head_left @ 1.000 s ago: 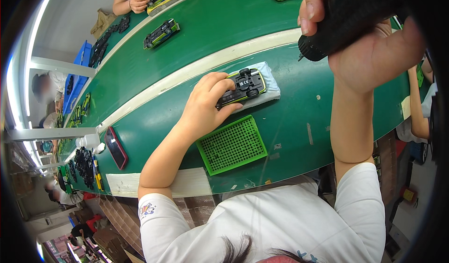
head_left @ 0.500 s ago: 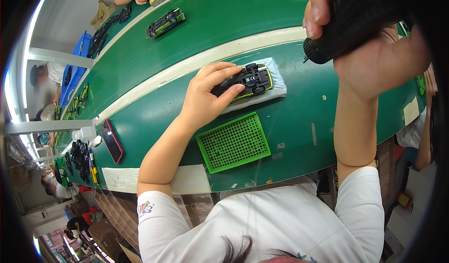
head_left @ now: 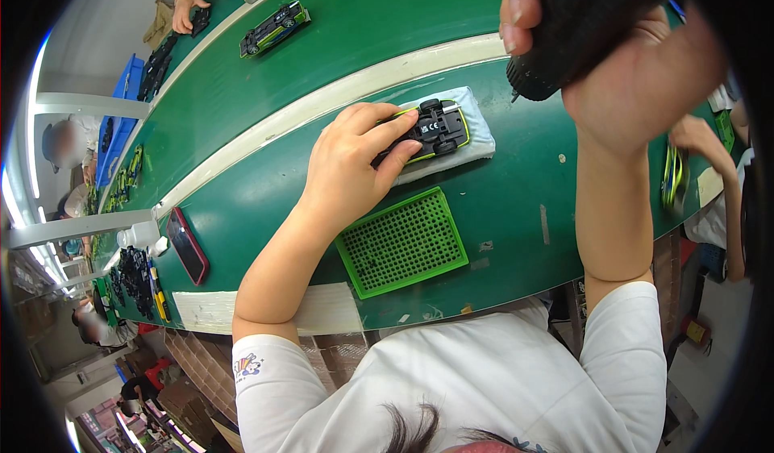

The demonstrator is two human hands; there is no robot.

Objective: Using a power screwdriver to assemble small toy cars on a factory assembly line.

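An upside-down toy car (head_left: pixel 442 128), with a black underside and yellow-green edges, lies on a light-blue cloth-covered pad (head_left: pixel 481 130). My left hand (head_left: pixel 343 159) grips the car's left end, thumb on the near side and fingers on the far side. At the upper right, my right hand (head_left: pixel 625 102) is wrapped round a black power screwdriver (head_left: pixel 576 38), raised above the bench. Its thin tip points down and left, apart from the car. Part of the tool is lost in the dark rim of the view.
A green perforated tray (head_left: pixel 414 280) sits near me. Left of it are a red-edged phone (head_left: pixel 188 246) and black parts (head_left: pixel 135 280). Another upturned car (head_left: pixel 274 30) lies beyond the pale divider strip (head_left: pixel 339 86). Co-workers' hands (head_left: pixel 187 10) are at the far left and at the right (head_left: pixel 700 139).
My left hand stays on the car and my right hand still holds the screwdriver. The far co-worker's hand has moved left to black parts. A co-worker's hand and a green car now show at right.
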